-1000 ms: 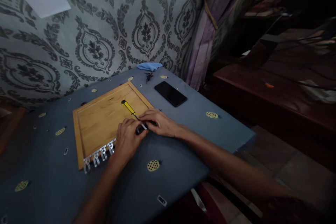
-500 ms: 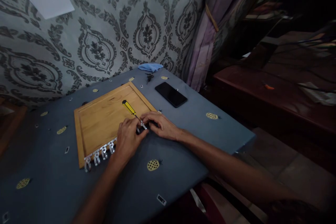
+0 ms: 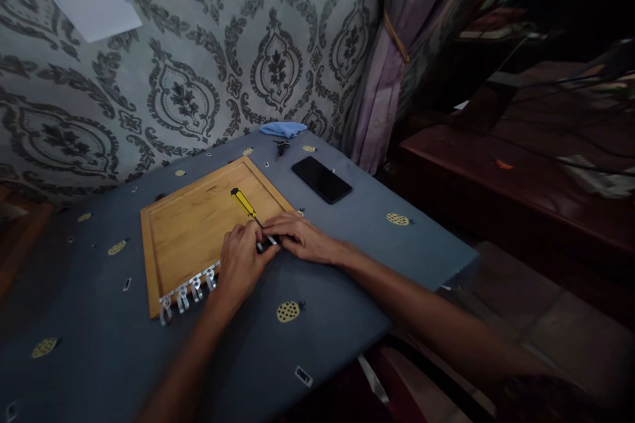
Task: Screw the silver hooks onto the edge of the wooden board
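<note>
A wooden board [image 3: 198, 225] with a raised frame lies on the table, and a metal hook rail [image 3: 197, 283] with several hooks runs along its near edge. My left hand [image 3: 243, 258] is closed on the rail near its right end, thumb and fingers bent around it. Against that same end, my right hand [image 3: 301, 238] has its fingers bent together; what is between them is hidden. A screwdriver [image 3: 244, 203] with a yellow and black handle rests on the board, its shaft pointing toward my fingertips, which cover its tip.
A black phone [image 3: 321, 180] lies right of the board. Keys [image 3: 282, 146] and a blue cloth [image 3: 283, 129] are at the table's back corner, near the wall. A purple curtain [image 3: 380, 99] hangs beyond the blue table [image 3: 337, 324].
My right hand's fingers have shifted slightly left and down over the rail's end, covering more of the metal there. My left hand and the screwdriver stay nearly still.
</note>
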Demonstrator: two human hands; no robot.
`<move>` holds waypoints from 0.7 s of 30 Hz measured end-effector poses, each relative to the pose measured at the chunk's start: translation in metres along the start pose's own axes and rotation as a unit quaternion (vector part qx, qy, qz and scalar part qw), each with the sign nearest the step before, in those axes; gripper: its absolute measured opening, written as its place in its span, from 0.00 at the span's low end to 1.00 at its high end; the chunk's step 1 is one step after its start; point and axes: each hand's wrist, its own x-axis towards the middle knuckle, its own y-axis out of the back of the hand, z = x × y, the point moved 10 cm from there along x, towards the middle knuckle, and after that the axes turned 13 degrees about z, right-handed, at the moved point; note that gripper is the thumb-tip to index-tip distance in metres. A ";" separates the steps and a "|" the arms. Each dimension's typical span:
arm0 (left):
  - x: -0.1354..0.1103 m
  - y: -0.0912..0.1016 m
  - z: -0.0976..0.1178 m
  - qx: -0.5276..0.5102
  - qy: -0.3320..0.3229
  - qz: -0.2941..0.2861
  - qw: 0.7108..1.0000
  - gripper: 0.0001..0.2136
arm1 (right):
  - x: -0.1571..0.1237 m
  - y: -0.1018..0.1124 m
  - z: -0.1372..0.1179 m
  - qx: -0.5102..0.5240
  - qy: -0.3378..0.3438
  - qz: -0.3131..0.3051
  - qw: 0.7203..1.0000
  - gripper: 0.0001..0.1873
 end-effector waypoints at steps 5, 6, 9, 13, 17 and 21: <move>-0.002 0.001 0.001 0.003 -0.010 0.012 1.000 0.15 | 0.006 0.003 0.000 0.037 0.010 0.001 0.999 0.28; -0.002 0.001 0.001 0.005 -0.013 0.014 1.000 0.15 | 0.007 0.003 0.001 0.043 0.009 0.000 0.999 0.28; -0.003 0.001 0.001 0.012 -0.014 0.017 1.000 0.14 | 0.007 0.003 0.003 0.053 0.010 -0.003 0.999 0.28; -0.001 0.001 -0.009 -0.001 0.001 -0.004 1.000 0.13 | 0.005 0.004 0.003 0.048 0.023 0.003 0.999 0.27; 0.014 0.017 -0.038 -0.099 0.088 0.044 0.990 0.14 | 0.003 0.003 0.006 0.032 0.027 -0.001 0.999 0.27; 0.038 0.031 -0.044 -0.281 0.124 0.114 0.945 0.26 | 0.002 0.002 0.006 0.025 0.037 0.001 0.999 0.26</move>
